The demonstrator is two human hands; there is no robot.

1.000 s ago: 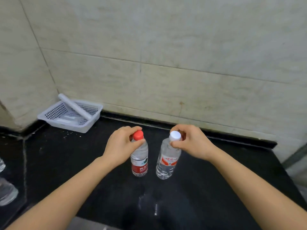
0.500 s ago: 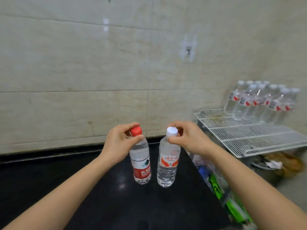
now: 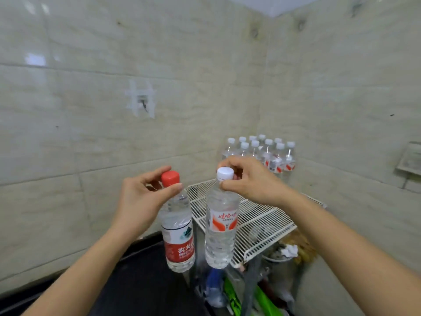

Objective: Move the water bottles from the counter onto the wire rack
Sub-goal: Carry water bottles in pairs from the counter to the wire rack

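My left hand (image 3: 141, 201) grips the neck of a red-capped water bottle (image 3: 178, 233) with a red label, held in the air over the black counter's (image 3: 145, 281) right end. My right hand (image 3: 250, 179) pinches a white-capped water bottle (image 3: 219, 233) by its neck, hanging just left of the white wire rack (image 3: 257, 222). Several white-capped bottles (image 3: 264, 153) stand in a cluster at the rack's far corner against the wall.
Tiled walls meet in a corner behind the rack. Below the rack lie clutter, green packaging (image 3: 232, 295) and crumpled paper (image 3: 289, 249). A small wall shelf (image 3: 410, 158) hangs at the right.
Both bottles have been lifted off the counter and carried right toward the rack. My view has swung right and up, so the rack is now closer.
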